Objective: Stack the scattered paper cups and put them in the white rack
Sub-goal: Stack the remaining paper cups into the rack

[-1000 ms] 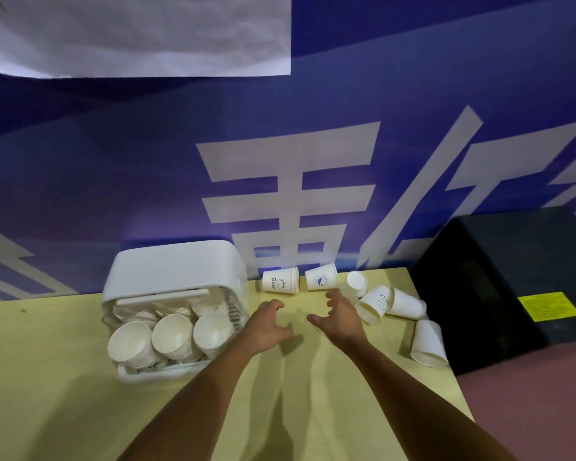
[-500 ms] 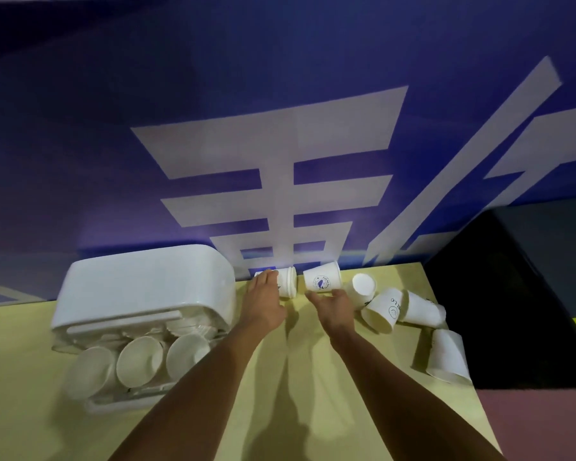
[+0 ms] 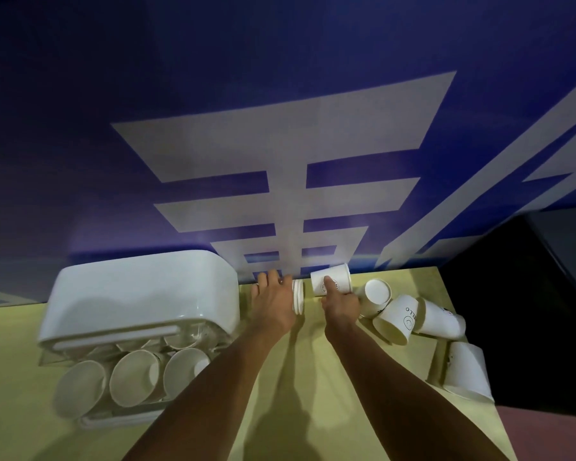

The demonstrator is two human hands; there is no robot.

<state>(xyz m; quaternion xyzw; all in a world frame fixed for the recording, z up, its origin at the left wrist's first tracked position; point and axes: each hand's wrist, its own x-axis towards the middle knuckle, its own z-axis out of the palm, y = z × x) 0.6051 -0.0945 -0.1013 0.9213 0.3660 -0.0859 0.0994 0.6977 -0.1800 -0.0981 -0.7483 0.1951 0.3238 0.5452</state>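
Observation:
My left hand (image 3: 273, 299) lies over a white paper cup (image 3: 298, 296) on its side at the table's back edge; only the cup's rim shows past my fingers, which curl round it. My right hand (image 3: 340, 302) grips a second lying cup (image 3: 338, 277), thumb on its printed side. Several more cups lie scattered to the right: one (image 3: 378, 294) showing its base, one (image 3: 396, 319) with its mouth toward me, one (image 3: 441, 321) behind it, and one (image 3: 468, 372) at the table's right edge. The white rack (image 3: 137, 297) stands at left with cup stacks (image 3: 133, 377) lying in its open front.
The yellow table (image 3: 316, 377) ends just past the rightmost cup, where a black box (image 3: 526, 294) stands. A blue banner with white characters (image 3: 280, 161) forms the wall right behind the cups.
Both hands reached forward from the table's middle to the back edge. The left hand closed over the left cup and the right hand took hold of the neighbouring cup.

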